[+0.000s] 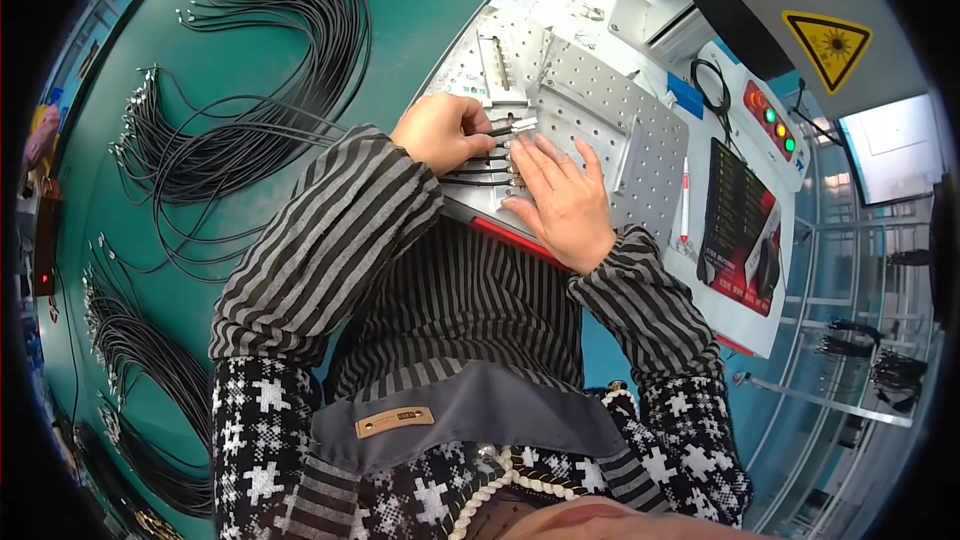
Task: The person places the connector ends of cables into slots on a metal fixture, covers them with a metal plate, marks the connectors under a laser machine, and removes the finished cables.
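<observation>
My left hand point(435, 132) is closed, thumb and fingers pinching a black cable close to its metal end connector point(522, 125). Below it, several more black cables point(480, 180) lie side by side, their ends at a metal holding block on the work plate. My right hand point(572, 202) lies flat with fingers stretched out, its fingertips touching the connector ends of those cables. The palm hides part of the block. Both hands are over the near left part of a perforated metal plate point(655, 135).
Bundles of black cables point(335, 30) cover much of the green table point(420, 0) at left. A grey machine head point(790, 0) with a yellow warning sign overhangs the far right. Nearby are a control box with lit buttons point(770, 117), a marker pen point(685, 202) and a dark mat point(735, 230).
</observation>
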{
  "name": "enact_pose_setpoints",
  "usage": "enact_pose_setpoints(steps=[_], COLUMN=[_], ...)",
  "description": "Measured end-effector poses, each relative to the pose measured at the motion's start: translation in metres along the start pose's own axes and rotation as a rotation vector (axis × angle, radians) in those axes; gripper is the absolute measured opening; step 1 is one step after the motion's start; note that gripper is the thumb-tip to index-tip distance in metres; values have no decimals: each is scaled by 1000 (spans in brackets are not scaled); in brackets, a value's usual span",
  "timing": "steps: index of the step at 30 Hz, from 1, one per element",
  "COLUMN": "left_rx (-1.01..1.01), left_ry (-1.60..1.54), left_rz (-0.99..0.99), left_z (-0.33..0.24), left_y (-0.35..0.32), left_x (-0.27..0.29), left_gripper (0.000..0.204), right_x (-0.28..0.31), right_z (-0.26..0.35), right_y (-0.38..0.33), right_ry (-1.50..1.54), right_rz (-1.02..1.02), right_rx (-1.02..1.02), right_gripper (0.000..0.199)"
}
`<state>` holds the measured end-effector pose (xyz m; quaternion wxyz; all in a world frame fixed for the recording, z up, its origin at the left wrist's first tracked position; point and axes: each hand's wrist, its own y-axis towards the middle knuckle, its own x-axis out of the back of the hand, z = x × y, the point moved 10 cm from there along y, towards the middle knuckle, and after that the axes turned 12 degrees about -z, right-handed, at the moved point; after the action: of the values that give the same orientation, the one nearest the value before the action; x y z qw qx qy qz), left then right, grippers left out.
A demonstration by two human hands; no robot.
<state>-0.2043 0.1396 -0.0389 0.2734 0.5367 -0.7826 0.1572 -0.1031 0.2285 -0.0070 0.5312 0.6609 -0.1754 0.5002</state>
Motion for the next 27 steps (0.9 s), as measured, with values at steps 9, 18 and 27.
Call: enact_pose_setpoints(steps=[9,18,27], left_rx=[17,59,-132], left_ry=[13,-27,-37], left_rz=[11,24,-73], left_z=[-1,6,-9], left_y=[4,11,10], left_x=[6,3,12], left_gripper=[7,5,6], right_x=[5,-3,-12], right_z=[-6,-5,-8], right_y=[5,7,9], right_ry=[-39,-1,-31], right_rz=[-48,5,35], right_rx=[-57,11,-21], right_gripper=[47,49,50])
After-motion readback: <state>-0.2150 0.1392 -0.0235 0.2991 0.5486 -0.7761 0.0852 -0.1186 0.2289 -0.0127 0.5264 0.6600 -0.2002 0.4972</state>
